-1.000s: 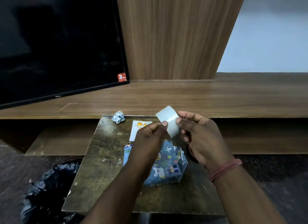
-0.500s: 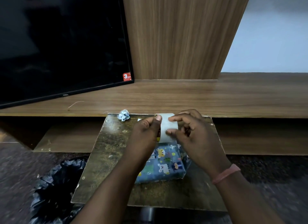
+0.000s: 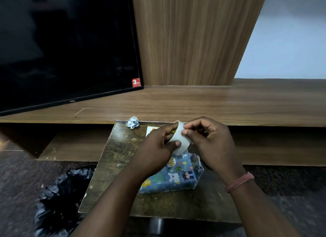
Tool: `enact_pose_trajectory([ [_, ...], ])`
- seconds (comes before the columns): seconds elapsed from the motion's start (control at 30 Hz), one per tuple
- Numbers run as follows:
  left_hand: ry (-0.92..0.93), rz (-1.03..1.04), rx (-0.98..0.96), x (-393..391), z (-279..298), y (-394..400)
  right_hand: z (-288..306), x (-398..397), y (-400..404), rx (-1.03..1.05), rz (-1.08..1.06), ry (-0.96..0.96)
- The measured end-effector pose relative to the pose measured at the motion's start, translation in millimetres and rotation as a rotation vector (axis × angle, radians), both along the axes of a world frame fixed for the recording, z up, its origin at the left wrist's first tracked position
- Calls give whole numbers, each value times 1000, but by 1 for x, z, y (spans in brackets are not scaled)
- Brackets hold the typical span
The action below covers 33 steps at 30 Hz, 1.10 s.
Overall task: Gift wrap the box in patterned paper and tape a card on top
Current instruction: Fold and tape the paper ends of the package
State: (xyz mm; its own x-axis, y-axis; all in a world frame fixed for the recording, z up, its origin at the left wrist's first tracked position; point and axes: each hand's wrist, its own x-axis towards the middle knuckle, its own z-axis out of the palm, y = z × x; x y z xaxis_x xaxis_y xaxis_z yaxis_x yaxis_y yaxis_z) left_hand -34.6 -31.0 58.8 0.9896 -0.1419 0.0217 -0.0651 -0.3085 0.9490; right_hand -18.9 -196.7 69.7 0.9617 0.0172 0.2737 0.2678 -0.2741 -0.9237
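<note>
Turned since a moment ago, the pale, glossy tape roll sits curled in the left hand; the right hand pinches its edge. Below, the wrapped box lies mid-table, card behind, a crumpled scrap at the far edge.

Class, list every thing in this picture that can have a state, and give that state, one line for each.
box: wrapped in patterned paper, lying on the small table.
card: flat on the table beyond the box, not yet on it.
tape roll: held above the box.
left hand: grips the roll.
right hand: fingertips pinch at the roll's outer face.
paper scrap: crumpled.
television: screen dark.
</note>
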Motion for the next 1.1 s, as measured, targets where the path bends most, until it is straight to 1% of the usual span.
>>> enact_pose_trajectory([
  [0.1, -61, 30, 65, 0, 4, 8, 3, 2, -10, -244, 65, -169],
  [0.17, -91, 43, 61, 0, 7, 14, 4, 4, -17, -408, 122, -288],
  [0.2, -96, 47, 43, 0, 8, 16, 4, 4, -18, -449, 143, -323],
  [0.27, -124, 44, 51, -1, 10, 19, 5, 4, -15, -440, 158, -326],
  [0.3, -141, 43, 69, -1, 11, 21, 5, 2, -12, -404, 151, -285],
  [0.33, -153, 42, 78, -1, 11, 22, 5, 2, -9, -324, 151, -183],
  [0.37, -162, 49, 75, -1, 12, 23, 6, 1, -7, -182, 169, -4],
  [0.43, -193, 61, 84, -2, 12, 25, 9, 1, -4, 207, 251, 443],
  [0.47, -222, 65, 120, -3, 11, 26, 10, 1, -3, 363, 273, 613],
  [0.5, -251, 67, 162, -3, 9, 26, 9, 1, -2, 467, 271, 719],
  [0.53, -281, 67, 197, -3, 7, 26, 8, 2, -1, 533, 261, 772],
  [0.6, -308, 74, 236, -2, 3, 26, 5, 2, 2, 607, 242, 753],
  [0.7, -287, 81, 209, 1, 3, 28, 7, 0, 5, 601, 203, 562],
  [0.77, -271, 85, 218, 1, 5, 32, 11, 1, 3, 618, 207, 499],
  [0.9, -252, 95, 263, 2, 2, 40, 14, 4, -5, 670, 155, 545],
  [1.03, -232, 173, 230, 4, 0, 38, 15, 4, -6, 676, 156, 576],
  [1.1, -226, 175, 227, 5, -4, 36, 16, 3, -6, 663, 146, 586],
])
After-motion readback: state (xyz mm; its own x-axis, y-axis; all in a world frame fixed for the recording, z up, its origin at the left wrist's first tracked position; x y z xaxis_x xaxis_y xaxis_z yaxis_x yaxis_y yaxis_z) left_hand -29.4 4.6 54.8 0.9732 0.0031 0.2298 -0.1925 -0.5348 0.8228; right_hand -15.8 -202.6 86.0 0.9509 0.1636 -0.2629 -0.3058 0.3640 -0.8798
